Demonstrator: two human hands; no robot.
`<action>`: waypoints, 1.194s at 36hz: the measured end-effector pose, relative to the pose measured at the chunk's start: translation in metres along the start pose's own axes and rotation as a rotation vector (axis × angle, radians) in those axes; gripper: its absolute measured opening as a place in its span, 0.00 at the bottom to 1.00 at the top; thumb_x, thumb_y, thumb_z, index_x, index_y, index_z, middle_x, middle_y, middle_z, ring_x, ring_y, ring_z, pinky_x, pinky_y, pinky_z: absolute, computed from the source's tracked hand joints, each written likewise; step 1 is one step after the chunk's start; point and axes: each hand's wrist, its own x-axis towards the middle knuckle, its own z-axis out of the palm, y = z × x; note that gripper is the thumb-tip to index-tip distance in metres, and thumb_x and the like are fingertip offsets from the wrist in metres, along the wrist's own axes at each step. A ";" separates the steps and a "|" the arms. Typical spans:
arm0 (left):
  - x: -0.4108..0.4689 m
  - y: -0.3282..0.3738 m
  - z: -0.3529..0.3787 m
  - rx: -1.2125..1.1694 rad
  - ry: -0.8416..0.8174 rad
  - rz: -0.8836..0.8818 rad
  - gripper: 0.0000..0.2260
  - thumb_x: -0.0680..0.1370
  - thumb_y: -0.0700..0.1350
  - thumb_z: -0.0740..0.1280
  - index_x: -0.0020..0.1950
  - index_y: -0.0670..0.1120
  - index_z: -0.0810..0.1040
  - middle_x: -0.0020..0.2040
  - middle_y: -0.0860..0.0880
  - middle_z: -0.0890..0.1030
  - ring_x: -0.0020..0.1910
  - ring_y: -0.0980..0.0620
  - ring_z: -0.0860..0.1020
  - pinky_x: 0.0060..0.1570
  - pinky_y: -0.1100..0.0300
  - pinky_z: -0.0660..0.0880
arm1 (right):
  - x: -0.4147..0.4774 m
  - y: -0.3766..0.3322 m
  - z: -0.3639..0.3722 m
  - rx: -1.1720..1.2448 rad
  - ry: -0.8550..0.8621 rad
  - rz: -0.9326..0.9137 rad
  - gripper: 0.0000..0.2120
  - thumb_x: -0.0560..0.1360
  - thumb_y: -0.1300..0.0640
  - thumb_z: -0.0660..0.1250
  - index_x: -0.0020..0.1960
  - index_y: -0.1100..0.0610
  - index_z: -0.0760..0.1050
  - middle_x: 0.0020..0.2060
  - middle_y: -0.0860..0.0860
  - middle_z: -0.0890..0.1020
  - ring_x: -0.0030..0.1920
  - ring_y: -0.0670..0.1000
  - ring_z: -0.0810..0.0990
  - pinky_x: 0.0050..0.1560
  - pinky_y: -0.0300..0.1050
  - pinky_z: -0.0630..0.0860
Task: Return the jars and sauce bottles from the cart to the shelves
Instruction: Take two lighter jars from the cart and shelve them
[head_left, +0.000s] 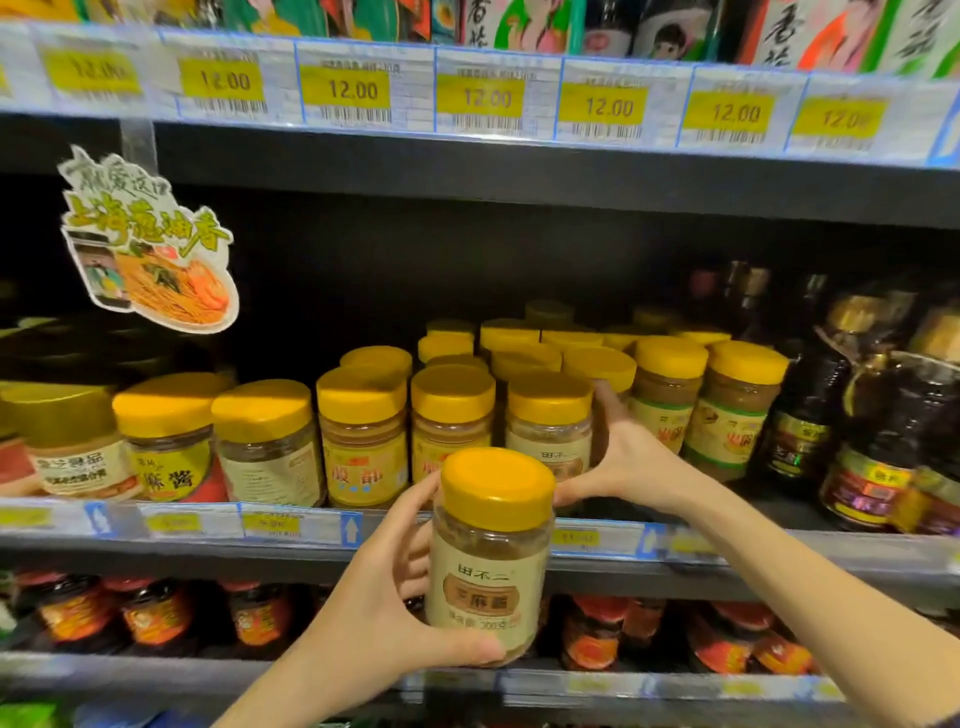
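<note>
The left hand (384, 608) is wrapped round a yellow-lidded jar (491, 561), which is held just in front of the middle shelf's front edge (291, 525). It looks full, so probably hefty, and the clear wall is likely rigid and a bit slick. It's best gripped round the label, not the lid (497, 480). Further right, the right hand (628, 462) is curled round a matching shelf jar (549, 415) at that same edge.
</note>
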 end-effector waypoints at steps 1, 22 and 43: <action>0.000 0.000 0.000 -0.001 0.002 -0.002 0.47 0.54 0.55 0.82 0.61 0.78 0.58 0.62 0.68 0.74 0.63 0.62 0.74 0.59 0.60 0.75 | 0.001 0.001 0.000 -0.006 -0.007 0.003 0.53 0.55 0.53 0.82 0.69 0.44 0.52 0.65 0.46 0.72 0.64 0.47 0.73 0.61 0.37 0.72; -0.004 -0.004 -0.005 -0.030 0.070 -0.022 0.49 0.52 0.55 0.82 0.66 0.69 0.60 0.62 0.67 0.75 0.62 0.63 0.74 0.53 0.69 0.76 | 0.007 0.005 0.010 -0.157 -0.043 0.009 0.57 0.59 0.54 0.81 0.74 0.52 0.45 0.68 0.49 0.70 0.67 0.49 0.70 0.65 0.41 0.68; 0.026 0.022 0.023 0.014 0.017 0.071 0.47 0.56 0.47 0.82 0.65 0.69 0.60 0.60 0.71 0.75 0.60 0.67 0.74 0.52 0.72 0.74 | -0.023 -0.048 -0.062 -0.094 -0.030 -0.009 0.29 0.63 0.40 0.71 0.62 0.47 0.72 0.54 0.46 0.81 0.54 0.47 0.81 0.56 0.46 0.79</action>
